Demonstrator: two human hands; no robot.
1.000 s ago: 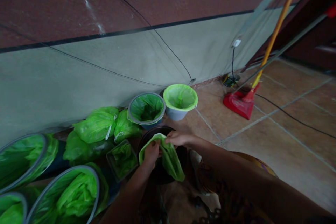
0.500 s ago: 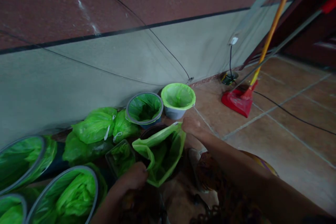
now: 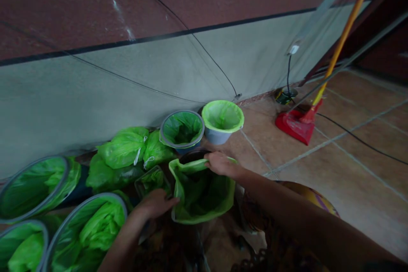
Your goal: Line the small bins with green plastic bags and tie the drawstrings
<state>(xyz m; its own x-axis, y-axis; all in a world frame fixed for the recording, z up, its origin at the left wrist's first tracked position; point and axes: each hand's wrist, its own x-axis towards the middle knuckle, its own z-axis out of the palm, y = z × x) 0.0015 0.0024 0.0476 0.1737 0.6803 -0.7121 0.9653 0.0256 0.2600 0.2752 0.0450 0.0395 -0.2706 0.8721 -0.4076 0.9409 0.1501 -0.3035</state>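
Head view: your left hand (image 3: 153, 205) and right hand (image 3: 221, 164) pinch opposite rims of thin green plastic bin liner (image 3: 200, 191) over dark round bin (image 3: 191, 155); film light, limp, tear-prone, so grip folded hem.

You're working in dim light; the tiled floor (image 3: 334, 153) at right is brightest, perhaps from daylight there. Near your arms detail sinks into shadow, lines bow at the edges, everything slightly soft.

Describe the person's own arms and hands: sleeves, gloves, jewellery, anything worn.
Both arms are bare from hand to the frame's edge: no sleeves, gloves or watch show. The left hand and right hand carry no visible rings, though dim light hides fine detail. Patterned dark fabric with a yellow-trimmed edge lies beneath the right forearm; whether it is clothing is unclear.
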